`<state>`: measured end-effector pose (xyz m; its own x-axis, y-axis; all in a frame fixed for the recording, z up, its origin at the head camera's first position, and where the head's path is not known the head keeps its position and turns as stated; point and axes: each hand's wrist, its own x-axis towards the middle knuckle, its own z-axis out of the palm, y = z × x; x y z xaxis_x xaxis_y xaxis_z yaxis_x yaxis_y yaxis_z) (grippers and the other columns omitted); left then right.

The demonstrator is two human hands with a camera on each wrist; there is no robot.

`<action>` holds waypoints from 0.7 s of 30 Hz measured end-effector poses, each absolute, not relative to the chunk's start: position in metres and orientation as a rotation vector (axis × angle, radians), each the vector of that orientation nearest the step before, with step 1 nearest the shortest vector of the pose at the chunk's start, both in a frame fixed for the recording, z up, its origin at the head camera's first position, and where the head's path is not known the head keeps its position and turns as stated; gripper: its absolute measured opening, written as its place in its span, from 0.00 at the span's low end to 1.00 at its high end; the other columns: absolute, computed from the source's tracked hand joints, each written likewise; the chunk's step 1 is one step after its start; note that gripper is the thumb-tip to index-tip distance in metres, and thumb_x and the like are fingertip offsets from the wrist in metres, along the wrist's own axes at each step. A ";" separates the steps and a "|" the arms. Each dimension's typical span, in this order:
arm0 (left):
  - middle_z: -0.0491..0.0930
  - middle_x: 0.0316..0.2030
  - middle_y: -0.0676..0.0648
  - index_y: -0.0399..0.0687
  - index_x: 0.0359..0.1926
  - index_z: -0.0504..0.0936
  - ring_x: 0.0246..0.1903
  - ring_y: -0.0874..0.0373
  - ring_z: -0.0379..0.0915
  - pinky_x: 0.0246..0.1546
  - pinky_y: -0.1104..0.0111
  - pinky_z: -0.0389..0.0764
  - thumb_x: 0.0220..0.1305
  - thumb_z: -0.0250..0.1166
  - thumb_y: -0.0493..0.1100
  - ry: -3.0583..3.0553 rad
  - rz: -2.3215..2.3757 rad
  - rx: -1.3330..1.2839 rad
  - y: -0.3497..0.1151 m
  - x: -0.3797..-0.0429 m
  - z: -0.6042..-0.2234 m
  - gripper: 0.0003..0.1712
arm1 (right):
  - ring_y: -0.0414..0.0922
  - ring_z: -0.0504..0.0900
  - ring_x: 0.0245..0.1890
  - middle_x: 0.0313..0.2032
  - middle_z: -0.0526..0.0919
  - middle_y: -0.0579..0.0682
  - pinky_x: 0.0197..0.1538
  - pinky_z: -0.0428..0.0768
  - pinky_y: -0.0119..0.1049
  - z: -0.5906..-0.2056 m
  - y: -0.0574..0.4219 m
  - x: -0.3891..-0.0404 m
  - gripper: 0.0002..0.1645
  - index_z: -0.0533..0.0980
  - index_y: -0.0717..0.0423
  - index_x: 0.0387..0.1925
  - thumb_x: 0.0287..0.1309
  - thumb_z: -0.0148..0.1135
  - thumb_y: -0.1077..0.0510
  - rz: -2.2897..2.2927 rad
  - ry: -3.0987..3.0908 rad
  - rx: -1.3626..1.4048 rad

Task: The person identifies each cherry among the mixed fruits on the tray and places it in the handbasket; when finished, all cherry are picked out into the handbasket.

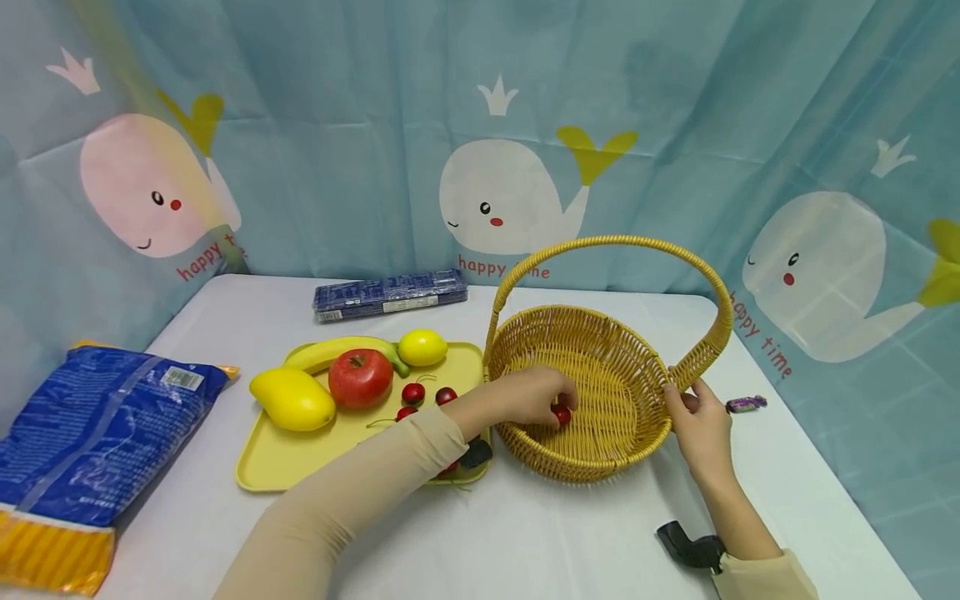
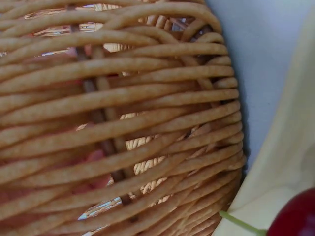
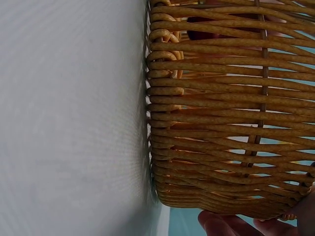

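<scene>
Over the floor of a woven basket with a tall arched handle, my left hand pinches a red cherry. My right hand grips the basket's right rim at the foot of the handle. In the right wrist view, fingertips show below the weave, and a dark red cherry is visible through it. Basket wall fills most of the left wrist view and mostly hides that hand. Several cherries lie on the yellow tray, partly covered by my left forearm.
On the tray are a red apple, a yellow mango, a banana and a lemon. A blue packet lies behind it, a large blue bag to its left. Right of the basket is a purple-wrapped candy.
</scene>
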<state>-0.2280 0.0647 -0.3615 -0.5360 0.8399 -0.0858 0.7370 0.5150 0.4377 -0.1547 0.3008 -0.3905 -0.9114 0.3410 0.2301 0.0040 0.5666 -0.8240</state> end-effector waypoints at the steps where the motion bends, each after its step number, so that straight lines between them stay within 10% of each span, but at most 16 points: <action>1: 0.79 0.37 0.54 0.46 0.43 0.81 0.37 0.65 0.72 0.36 0.78 0.71 0.53 0.69 0.38 2.472 0.503 1.322 0.065 -0.228 -0.362 0.14 | 0.26 0.76 0.26 0.42 0.79 0.68 0.27 0.77 0.21 -0.391 0.301 -0.155 0.26 0.67 0.58 0.60 0.65 0.49 0.49 1.286 -2.438 -0.283; 21: 0.79 0.47 0.52 0.49 0.49 0.79 0.43 0.60 0.74 0.42 0.76 0.72 0.55 0.67 0.39 2.495 0.580 1.344 0.044 -0.222 -0.328 0.18 | 0.20 0.72 0.24 0.40 0.81 0.66 0.26 0.72 0.15 -0.387 0.298 -0.153 0.25 0.75 0.67 0.50 0.63 0.53 0.50 1.184 -2.408 -0.326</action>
<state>-0.2221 0.0435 -0.3284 -0.5442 0.8385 -0.0289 0.7399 0.4959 0.4546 -0.1533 0.2977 -0.3872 -0.8777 0.3904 0.2778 0.0186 0.6070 -0.7945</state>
